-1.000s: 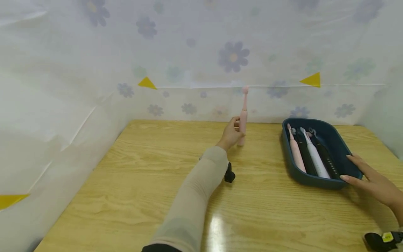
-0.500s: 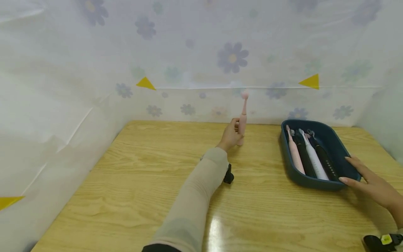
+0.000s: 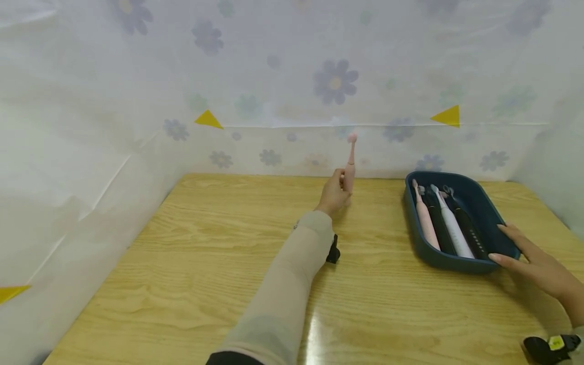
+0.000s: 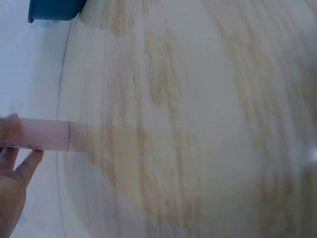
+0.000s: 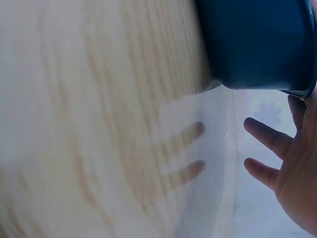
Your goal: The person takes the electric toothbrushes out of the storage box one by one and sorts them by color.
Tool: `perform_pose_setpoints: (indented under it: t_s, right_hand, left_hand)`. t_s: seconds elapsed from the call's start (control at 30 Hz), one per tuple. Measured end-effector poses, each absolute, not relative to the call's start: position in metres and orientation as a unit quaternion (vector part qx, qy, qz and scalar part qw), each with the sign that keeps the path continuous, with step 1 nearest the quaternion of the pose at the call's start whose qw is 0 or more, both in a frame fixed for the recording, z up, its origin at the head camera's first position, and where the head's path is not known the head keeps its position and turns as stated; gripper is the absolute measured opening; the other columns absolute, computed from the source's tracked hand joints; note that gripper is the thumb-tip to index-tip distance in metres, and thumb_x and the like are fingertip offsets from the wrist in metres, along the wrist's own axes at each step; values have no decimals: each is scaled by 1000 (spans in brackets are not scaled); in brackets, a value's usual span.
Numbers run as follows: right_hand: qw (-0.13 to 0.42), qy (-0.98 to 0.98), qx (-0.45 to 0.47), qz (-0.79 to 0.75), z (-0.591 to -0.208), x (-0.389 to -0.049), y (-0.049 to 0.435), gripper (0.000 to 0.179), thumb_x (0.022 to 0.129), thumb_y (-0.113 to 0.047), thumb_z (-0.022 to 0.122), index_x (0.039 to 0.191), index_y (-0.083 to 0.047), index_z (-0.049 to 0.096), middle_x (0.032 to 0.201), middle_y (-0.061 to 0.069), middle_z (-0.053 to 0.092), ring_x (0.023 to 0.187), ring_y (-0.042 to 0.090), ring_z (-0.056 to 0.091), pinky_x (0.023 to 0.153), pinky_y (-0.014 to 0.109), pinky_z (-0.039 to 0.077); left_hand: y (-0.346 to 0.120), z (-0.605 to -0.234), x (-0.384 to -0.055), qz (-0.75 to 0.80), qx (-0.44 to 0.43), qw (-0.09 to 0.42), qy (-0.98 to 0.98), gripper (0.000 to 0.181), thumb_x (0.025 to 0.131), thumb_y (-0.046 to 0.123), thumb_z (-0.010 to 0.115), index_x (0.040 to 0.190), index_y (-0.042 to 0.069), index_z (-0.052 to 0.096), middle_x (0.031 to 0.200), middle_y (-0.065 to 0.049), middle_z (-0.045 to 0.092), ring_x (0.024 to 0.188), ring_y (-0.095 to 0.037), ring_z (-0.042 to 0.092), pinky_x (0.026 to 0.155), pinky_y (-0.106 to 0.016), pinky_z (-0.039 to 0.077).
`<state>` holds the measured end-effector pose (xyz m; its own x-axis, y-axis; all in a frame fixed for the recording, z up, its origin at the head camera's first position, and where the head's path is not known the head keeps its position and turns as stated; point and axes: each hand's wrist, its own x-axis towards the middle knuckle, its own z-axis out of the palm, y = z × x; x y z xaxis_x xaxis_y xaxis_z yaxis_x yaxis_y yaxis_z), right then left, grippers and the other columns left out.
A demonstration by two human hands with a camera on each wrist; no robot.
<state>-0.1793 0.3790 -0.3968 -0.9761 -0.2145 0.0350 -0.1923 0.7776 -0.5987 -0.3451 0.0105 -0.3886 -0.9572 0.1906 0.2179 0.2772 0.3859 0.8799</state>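
Note:
My left hand grips a pink electric toothbrush by its handle, near the back of the table. The brush stands nearly upright, round head at the top. In the left wrist view, fingers and thumb hold the pink handle, and its base is close to the tabletop. My right hand holds the near right corner of a dark blue tray, thumb and index finger over the rim. Several electric toothbrushes lie side by side in it: a pink one, a white one and black ones.
The wooden table ends at a flower-patterned white sheet behind it and at the sides. Yellow triangles are stuck on the sheet. The tray stands at the right, near the back edge.
The pink toothbrush in my left hand has lowered slightly and shifted a little toward the back. My right hand and the tray have stayed in place; the head view has shifted a little.

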Motion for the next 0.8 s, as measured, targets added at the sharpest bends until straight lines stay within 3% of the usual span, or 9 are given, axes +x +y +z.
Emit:
perform_pose_setpoints:
  t_s: [0.27, 0.8]
  right_hand:
    - [12, 939, -121, -322, -396, -181, 380, 76, 89, -20, 48, 137, -6, -9, 136, 21, -24, 114, 53, -17, 78, 70, -6]
    - [17, 939, -109, -326, -398, -180, 381, 77, 89, -22, 48, 138, -8, -9, 136, 18, -25, 113, 56, -14, 76, 71, -1]
  left_hand:
    - [10, -387, -346, -539, -121, 29, -833, 54, 77, -10, 55, 123, 14, 39, 105, -7, 52, 96, -17, 51, 73, -26, 45]
    - [10, -386, -344, -533, -137, 21, -835, 60, 79, -2, 58, 131, 12, 32, 113, -11, 49, 97, -18, 50, 72, -23, 45]
